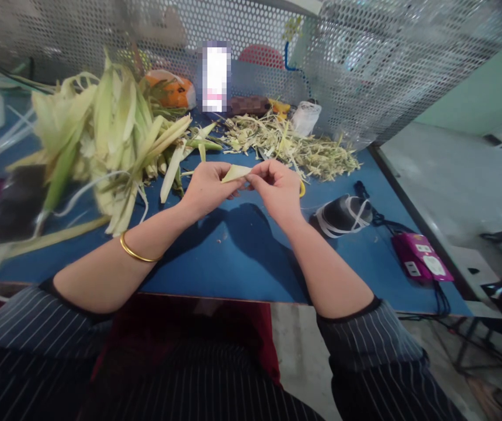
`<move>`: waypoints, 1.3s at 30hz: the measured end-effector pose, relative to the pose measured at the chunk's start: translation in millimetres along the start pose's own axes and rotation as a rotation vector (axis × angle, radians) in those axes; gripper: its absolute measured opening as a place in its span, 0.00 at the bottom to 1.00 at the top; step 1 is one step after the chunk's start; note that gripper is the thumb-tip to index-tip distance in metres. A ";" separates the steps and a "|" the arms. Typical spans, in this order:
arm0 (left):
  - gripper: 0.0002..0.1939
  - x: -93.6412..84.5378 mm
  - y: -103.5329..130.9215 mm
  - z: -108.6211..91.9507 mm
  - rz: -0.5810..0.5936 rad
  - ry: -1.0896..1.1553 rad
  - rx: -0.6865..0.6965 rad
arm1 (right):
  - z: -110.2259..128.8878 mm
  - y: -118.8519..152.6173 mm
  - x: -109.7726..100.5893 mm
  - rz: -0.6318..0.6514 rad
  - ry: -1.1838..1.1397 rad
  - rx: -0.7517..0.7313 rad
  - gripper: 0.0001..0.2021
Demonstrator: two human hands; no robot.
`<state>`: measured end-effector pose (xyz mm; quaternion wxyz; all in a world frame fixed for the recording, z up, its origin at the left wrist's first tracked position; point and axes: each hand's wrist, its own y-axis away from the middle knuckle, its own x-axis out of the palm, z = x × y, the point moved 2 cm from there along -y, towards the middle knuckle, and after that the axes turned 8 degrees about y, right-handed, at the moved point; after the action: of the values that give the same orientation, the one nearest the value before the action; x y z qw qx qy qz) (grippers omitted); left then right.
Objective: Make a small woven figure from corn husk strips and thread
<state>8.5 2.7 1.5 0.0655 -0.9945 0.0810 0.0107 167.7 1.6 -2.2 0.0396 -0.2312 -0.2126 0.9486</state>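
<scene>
A small folded piece of pale corn husk [235, 173] is pinched between my two hands above the blue table. My left hand [209, 186] is closed on its left side, thumb on top. My right hand [277, 188] pinches its right end with thumb and fingertips. A yellow loop [302, 188], like a scissor handle, shows behind my right hand; whether that hand also holds it, I cannot tell. Beyond my left hand lies a big heap of corn husks [114, 117]. Past my right hand spreads a pile of husk scraps [286, 140].
On the right stand a black spool-like object [342, 215] wrapped in white cord and a magenta power box [421, 257] with cables. A perforated metal screen [347, 70] rises behind the table. An orange packet [169, 89] and a blurred-out upright panel [215, 76] stand at the back.
</scene>
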 end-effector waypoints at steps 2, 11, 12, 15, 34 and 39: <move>0.07 0.4 0.1 -1.2 0.011 -0.013 0.008 | -0.5 -0.5 0.5 0.011 -0.026 0.017 0.04; 0.06 -2.3 -2.5 -0.7 0.013 0.298 -0.259 | 5.3 -0.4 -1.5 -0.036 0.035 -0.094 0.04; 0.06 -2.4 -2.5 -0.4 0.022 0.311 -0.270 | 4.7 -0.5 -1.5 -0.038 0.034 -0.103 0.04; 0.06 -1.8 -2.0 -0.9 0.039 0.319 -0.282 | 2.5 -0.8 -1.5 -0.032 0.040 -0.120 0.03; 0.18 -6.0 -2.2 -1.5 0.037 0.171 -0.327 | -0.9 -4.1 -2.9 0.062 0.045 -0.035 0.05; 0.19 -7.6 -3.3 1.0 -0.015 0.122 -0.283 | -0.4 -2.5 -1.3 0.093 0.063 -0.008 0.06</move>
<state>1.6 7.3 1.1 -0.0805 -0.9932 0.0751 -0.0390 169.0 3.8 -1.0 0.0013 -0.2705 -0.2039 0.9409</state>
